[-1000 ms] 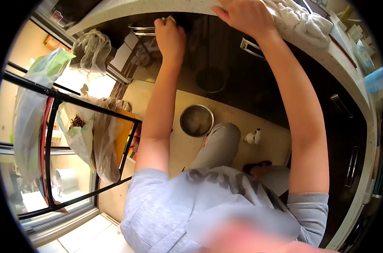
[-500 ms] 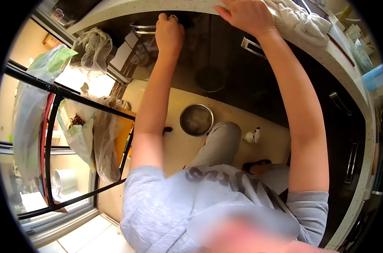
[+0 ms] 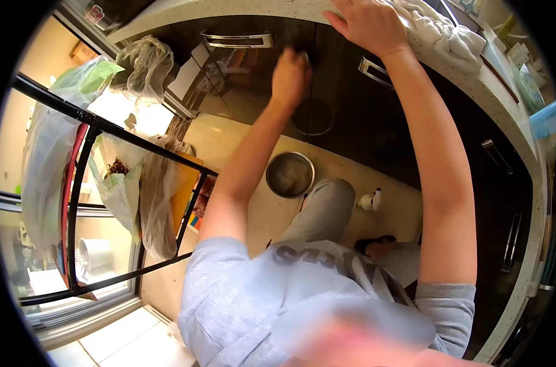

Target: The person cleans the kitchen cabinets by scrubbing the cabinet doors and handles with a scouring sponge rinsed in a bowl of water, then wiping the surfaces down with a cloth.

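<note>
My left hand [image 3: 292,78] is closed and pressed up against the dark glossy cabinet door [image 3: 253,79], just below and right of a long metal handle [image 3: 238,40]. Something small and greyish shows at its fingertips, too blurred to name. My right hand [image 3: 374,27] lies on the edge of the speckled countertop [image 3: 296,8], thumb spread away from the fingers; the fingertips run out of view at the top. Beside it is a crumpled white towel [image 3: 440,30]. A second metal handle [image 3: 376,72] sits on the door below my right wrist.
On the floor stands a metal bowl [image 3: 290,175] with cloudy liquid in it. A white spray bottle [image 3: 369,200] is right of my knee. At the left, a black-framed rack [image 3: 82,202] carries plastic bags [image 3: 158,208]. More handles line the cabinets at the right.
My left hand has moved right and down, from beside the upper handle to the door surface below it. My right hand stays on the countertop edge. The view has shifted slightly.
</note>
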`<state>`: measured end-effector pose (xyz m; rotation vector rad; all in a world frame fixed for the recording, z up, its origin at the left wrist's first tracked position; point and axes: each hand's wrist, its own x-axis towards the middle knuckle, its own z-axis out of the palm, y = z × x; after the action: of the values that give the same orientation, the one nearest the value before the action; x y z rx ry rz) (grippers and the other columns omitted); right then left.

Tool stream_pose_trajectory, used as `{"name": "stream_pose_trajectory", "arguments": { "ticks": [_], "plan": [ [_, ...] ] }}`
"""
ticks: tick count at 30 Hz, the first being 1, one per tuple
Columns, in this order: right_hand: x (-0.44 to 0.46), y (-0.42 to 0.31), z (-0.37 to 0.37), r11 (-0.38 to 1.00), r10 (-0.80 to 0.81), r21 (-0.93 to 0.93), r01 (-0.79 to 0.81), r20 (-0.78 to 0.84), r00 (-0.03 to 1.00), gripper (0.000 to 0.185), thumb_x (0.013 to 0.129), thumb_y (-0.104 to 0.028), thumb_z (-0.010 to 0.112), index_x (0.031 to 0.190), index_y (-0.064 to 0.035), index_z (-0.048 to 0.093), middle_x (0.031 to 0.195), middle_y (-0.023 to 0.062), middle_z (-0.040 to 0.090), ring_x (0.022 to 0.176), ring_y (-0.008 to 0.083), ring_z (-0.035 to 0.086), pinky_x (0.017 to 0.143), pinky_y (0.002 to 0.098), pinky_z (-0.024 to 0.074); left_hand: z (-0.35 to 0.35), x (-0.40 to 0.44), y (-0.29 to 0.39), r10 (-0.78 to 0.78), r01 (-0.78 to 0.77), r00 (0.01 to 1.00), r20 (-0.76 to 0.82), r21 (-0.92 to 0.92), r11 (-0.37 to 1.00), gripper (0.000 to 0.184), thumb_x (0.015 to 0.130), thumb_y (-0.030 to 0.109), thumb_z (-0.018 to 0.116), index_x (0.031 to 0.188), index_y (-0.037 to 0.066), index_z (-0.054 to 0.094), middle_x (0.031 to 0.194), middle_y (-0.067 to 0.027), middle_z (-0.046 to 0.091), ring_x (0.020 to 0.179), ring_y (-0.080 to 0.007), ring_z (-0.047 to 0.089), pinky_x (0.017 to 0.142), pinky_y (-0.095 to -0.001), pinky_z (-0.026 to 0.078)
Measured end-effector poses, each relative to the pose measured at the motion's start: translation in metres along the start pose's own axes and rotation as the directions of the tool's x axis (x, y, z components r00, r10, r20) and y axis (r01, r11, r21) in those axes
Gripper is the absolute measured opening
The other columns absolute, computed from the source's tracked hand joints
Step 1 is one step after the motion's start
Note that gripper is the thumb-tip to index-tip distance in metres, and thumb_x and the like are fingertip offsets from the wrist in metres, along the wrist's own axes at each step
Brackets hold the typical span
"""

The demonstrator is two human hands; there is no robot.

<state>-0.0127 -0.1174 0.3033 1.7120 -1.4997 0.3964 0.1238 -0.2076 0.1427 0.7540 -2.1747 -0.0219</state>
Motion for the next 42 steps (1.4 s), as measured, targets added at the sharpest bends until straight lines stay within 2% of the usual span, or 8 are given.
{"name": "stream_pose_trajectory", "arguments": {
  "ticks": [3,7,10,22,26,29,32,42],
  "plan": [
    [-0.001,0.006,0.005,0.998,-0.068,-0.020,0.067,-0.080,0.995,0.033,0.079,-0.032,0.056,0.098,-0.0051,0.056,0.086,0.0113,0.057,0.083,0.0265,0.059,0.059,0.0370,0.0509,0.011,-0.034,-0.009,-0.054,0.028,0.988,-0.147,-0.174,0.984,0.026,0.072,0.003,0.062,0.097,0.001,0.059,0.092,-0.0177,0.052,0.084,-0.0346,0.053,0.072,-0.0416,0.046],
    [0.000,0.001,0.001,0.999,-0.017,0.032,0.019,-0.061,0.998,0.032,0.079,-0.031,0.056,0.097,-0.0051,0.056,0.087,0.0111,0.056,0.082,0.0265,0.058,0.060,0.0367,0.0506,-0.029,0.012,-0.011,-0.030,-0.005,0.887,-0.460,-0.074,0.997,0.031,0.073,0.001,0.060,0.104,0.001,0.058,0.096,-0.0148,0.052,0.086,-0.0327,0.051,0.072,-0.0411,0.046],
    [0.000,0.000,0.000,1.000,-0.024,0.009,0.025,-0.063,0.998,0.031,0.078,-0.031,0.057,0.097,-0.0053,0.056,0.086,0.0109,0.056,0.081,0.0264,0.058,0.060,0.0365,0.0505,0.003,0.013,-0.034,0.085,-0.006,0.933,-0.350,0.221,0.975,0.029,0.076,-0.001,0.057,0.105,0.002,0.057,0.097,-0.0147,0.049,0.084,-0.0330,0.051,0.074,-0.0378,0.044],
    [-0.001,0.001,0.002,0.999,-0.042,0.016,0.044,-0.105,0.994,0.030,0.078,-0.030,0.057,0.096,-0.0055,0.055,0.084,0.0105,0.055,0.079,0.0259,0.058,0.060,0.0363,0.0498,0.044,-0.042,-0.036,-0.078,0.118,0.954,-0.290,0.123,0.985,0.028,0.080,0.002,0.052,0.108,0.002,0.054,0.102,-0.0138,0.050,0.090,-0.0317,0.052,0.075,-0.0380,0.047],
    [0.001,0.001,0.002,0.999,-0.053,-0.019,0.051,-0.088,0.995,0.030,0.078,-0.030,0.057,0.096,-0.0059,0.055,0.085,0.0102,0.055,0.080,0.0258,0.058,0.060,0.0362,0.0499,0.030,-0.058,-0.033,-0.199,0.137,0.931,-0.307,-0.210,0.968,0.029,0.075,0.003,0.060,0.104,0.001,0.058,0.095,-0.0152,0.051,0.084,-0.0328,0.052,0.074,-0.0371,0.045],
    [0.000,-0.002,-0.001,1.000,-0.003,0.000,0.003,-0.051,0.999,0.031,0.078,-0.030,0.057,0.097,-0.0052,0.055,0.084,0.0103,0.055,0.080,0.0259,0.058,0.060,0.0361,0.0500,-0.017,-0.005,-0.034,-0.153,0.129,0.784,-0.602,-0.083,0.988,0.025,0.071,0.005,0.068,0.095,0.003,0.062,0.087,-0.0128,0.052,0.078,-0.0302,0.052,0.070,-0.0363,0.044],
    [-0.001,0.000,0.003,0.999,-0.039,0.012,0.041,-0.143,0.989,0.032,0.078,-0.031,0.057,0.098,-0.0053,0.056,0.085,0.0104,0.056,0.080,0.0253,0.058,0.058,0.0354,0.0502,-0.047,0.029,-0.041,0.013,0.040,0.796,-0.605,0.075,0.996,0.023,0.072,0.006,0.067,0.093,0.003,0.063,0.089,-0.0134,0.054,0.081,-0.0304,0.053,0.072,-0.0372,0.045],
    [-0.002,0.000,0.003,0.999,-0.044,-0.038,0.038,-0.157,0.987,0.032,0.078,-0.032,0.058,0.097,-0.0050,0.057,0.089,0.0101,0.057,0.082,0.0238,0.059,0.057,0.0332,0.0508,-0.055,0.037,-0.043,-0.100,0.067,0.933,-0.347,-0.108,0.992,0.028,0.072,0.014,0.067,0.097,0.001,0.062,0.094,-0.0134,0.055,0.086,-0.0304,0.055,0.076,-0.0363,0.046]
  ]
}}
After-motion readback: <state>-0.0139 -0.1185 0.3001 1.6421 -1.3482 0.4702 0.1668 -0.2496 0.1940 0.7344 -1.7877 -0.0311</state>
